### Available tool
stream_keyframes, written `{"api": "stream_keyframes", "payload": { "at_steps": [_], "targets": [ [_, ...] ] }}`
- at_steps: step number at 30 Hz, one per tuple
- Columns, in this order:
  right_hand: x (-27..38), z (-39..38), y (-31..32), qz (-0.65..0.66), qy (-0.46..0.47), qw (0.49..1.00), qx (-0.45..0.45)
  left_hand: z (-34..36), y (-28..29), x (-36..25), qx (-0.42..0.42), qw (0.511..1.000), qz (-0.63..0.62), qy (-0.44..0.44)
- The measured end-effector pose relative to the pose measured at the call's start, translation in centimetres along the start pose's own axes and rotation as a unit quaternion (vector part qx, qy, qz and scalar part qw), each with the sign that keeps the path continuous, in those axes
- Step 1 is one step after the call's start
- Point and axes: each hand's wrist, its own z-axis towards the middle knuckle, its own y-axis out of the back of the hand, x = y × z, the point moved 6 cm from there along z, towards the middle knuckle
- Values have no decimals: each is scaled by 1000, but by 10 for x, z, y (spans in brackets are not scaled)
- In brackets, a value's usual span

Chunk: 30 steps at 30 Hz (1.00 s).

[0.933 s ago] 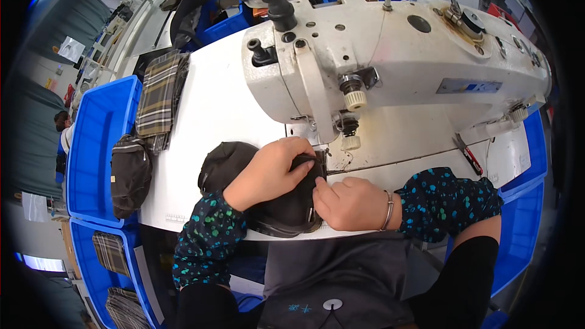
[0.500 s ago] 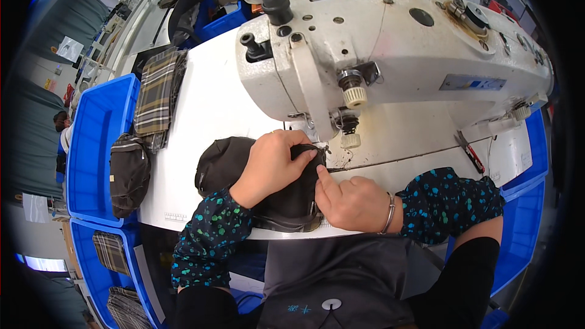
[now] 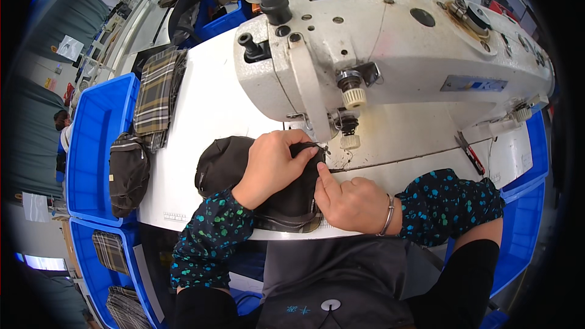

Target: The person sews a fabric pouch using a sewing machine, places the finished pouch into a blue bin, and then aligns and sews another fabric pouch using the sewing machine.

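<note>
A black fabric pouch [image 3: 226, 159] with a zipper lies on the white sewing table [image 3: 195, 103], its right end at the needle area of a white industrial sewing machine [image 3: 390, 42]. My left hand [image 3: 273, 164] presses flat on top of the pouch, fingertips close to the presser foot [image 3: 348, 140]. My right hand [image 3: 348, 202] rests on the pouch's right side, index finger stretched along the fabric toward the needle. A bracelet sits on my right wrist.
A folded plaid fabric piece [image 3: 155, 94] lies at the table's far left. A blue bin [image 3: 91, 140] on the left holds another dark bag [image 3: 127, 173]; a lower blue bin [image 3: 91, 268] holds plaid pieces. Small scissors [image 3: 469, 152] lie right of the machine.
Both hands have shifted the pouch slightly toward the needle, and my right index finger now points forward along the fabric edge.
</note>
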Motion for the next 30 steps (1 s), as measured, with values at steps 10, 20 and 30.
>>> {"api": "stream_keyframes", "payload": {
  "at_steps": [10, 20, 30],
  "targets": [
    [-1, -1, -1, -11, -13, 999, 29, -7, 4, -15, -87, 987, 98, -96],
    [-2, 1, -1, 17, -9, 1000, 12, -7, -4, -5, -47, 993, 90, -59],
    [-17, 6, -8, 6, -20, 1000, 5, 7, -8, 8, -59, 989, 116, -66]
  ]
}}
